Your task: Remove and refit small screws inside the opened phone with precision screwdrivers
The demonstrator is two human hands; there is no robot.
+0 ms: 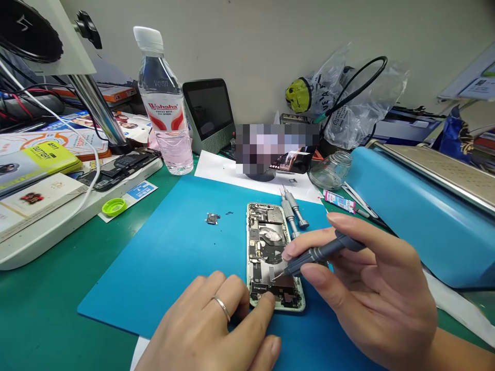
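An opened phone lies lengthwise on a blue mat, its boards and shields exposed. My right hand is closed in a pinch around a grey precision screwdriver, whose tip touches the phone's lower middle. My left hand, a ring on one finger, rests on the mat with its fingers curled, and fingertips press the phone's near left edge. A small loose part and tiny dark bits lie on the mat left of the phone.
Two more grey screwdrivers lie just beyond the phone. A water bottle, small screen, glass jar, green cap and a blue machine at right ring the mat. Books and cables crowd the left.
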